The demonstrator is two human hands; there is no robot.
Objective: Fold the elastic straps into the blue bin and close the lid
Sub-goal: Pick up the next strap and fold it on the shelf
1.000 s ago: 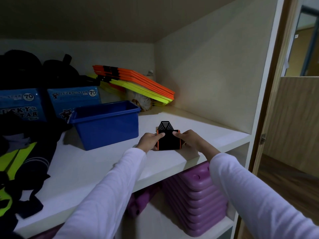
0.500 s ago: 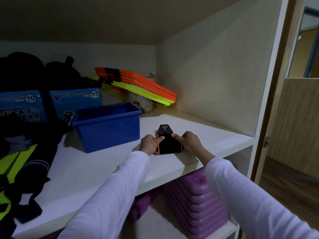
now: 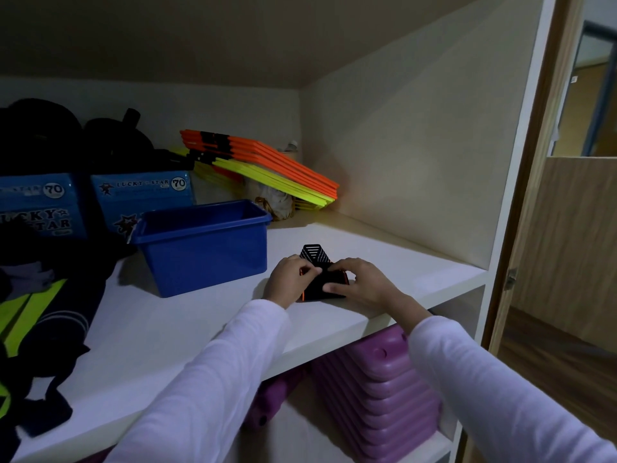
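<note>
A black elastic strap with orange edging (image 3: 322,286) lies folded on the white shelf (image 3: 187,325) near its front edge. A striped black end sticks up behind it. My left hand (image 3: 289,279) pinches the strap's left side. My right hand (image 3: 359,283) presses on its right side and top. The open blue bin (image 3: 203,245) stands just left of my hands, lidless; its inside is hidden from here. No lid is in view.
Blue Lucky Star boxes (image 3: 143,198) sit behind the bin. Orange and yellow flat pieces (image 3: 267,165) lean at the back corner. Dark and neon clothing (image 3: 36,315) covers the shelf's left. Purple stacked items (image 3: 384,389) fill the shelf below. The cupboard wall rises at right.
Both hands have closed further over the strap, the fingers meeting on top of it, and the bundle looks flatter. The bin has not moved.
</note>
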